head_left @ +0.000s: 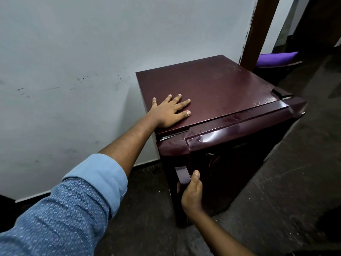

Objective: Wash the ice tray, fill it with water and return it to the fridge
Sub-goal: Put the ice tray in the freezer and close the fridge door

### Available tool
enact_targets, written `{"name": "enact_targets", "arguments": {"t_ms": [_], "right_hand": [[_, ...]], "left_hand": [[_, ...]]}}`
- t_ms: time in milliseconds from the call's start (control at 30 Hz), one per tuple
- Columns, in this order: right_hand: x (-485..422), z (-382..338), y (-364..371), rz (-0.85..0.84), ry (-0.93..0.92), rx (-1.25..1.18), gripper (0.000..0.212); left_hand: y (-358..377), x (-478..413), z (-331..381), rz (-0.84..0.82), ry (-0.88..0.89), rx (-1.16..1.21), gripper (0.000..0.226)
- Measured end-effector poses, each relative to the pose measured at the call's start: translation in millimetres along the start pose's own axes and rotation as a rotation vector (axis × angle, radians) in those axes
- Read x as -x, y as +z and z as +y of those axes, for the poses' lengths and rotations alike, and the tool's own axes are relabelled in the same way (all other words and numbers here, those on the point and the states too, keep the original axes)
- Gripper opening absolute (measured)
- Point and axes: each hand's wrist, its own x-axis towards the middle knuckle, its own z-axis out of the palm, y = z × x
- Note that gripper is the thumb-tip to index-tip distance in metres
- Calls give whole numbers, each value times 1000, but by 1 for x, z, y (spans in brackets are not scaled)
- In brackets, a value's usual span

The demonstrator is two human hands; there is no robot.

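While we stand over the low maroon metal fridge, our hands are well apart: the left hand lies flat, fingers straight and spread, on the near left corner of its glossy top, and the right hand is curled round the pale grey handle at the left edge of the door, thumb pointing up. The fridge stands on a dark, dull floor, close against a pale grey painted wall marked with dark scuffs and smudges. Speckled marks dot the top near the door's curved upper trim, and a thin pale strip shows between door and cabinet at the left. Right of the fridge rises a brown wooden door frame, with a purple cushion beyond it in a dim room. A blue patterned sleeve with a lighter cuff is rolled on our left forearm. Where the ice tray is we cannot tell.
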Motion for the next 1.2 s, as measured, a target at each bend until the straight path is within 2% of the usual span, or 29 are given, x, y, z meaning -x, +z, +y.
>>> {"name": "enact_targets", "arguments": {"t_ms": [100, 167, 233, 367, 733, 967, 1133, 1200], "right_hand": [[-5, 1, 9, 59, -3, 10, 79], [-5, 2, 9, 82, -18, 10, 79], [-5, 4, 9, 62, -33, 1, 81], [-4, -3, 10, 53, -65, -14, 66], [-9, 3, 3, -67, -76, 26, 81], [-2, -11, -5, -155, -48, 27, 78], [-7, -13, -20, -236, -31, 234, 92], [-9, -20, -26, -263, -64, 327, 86]], "left_hand": [[1, 0, 0, -8, -2, 3, 67], [1, -1, 0, -11, -1, 1, 67], [1, -1, 1, -10, -2, 5, 67], [2, -2, 1, -2, -7, -2, 67], [1, 1, 2, 1, -16, -4, 66], [-1, 6, 7, -34, -43, -14, 64], [0, 9, 10, -40, -54, -19, 59], [0, 11, 13, -45, -78, -11, 59]]}}
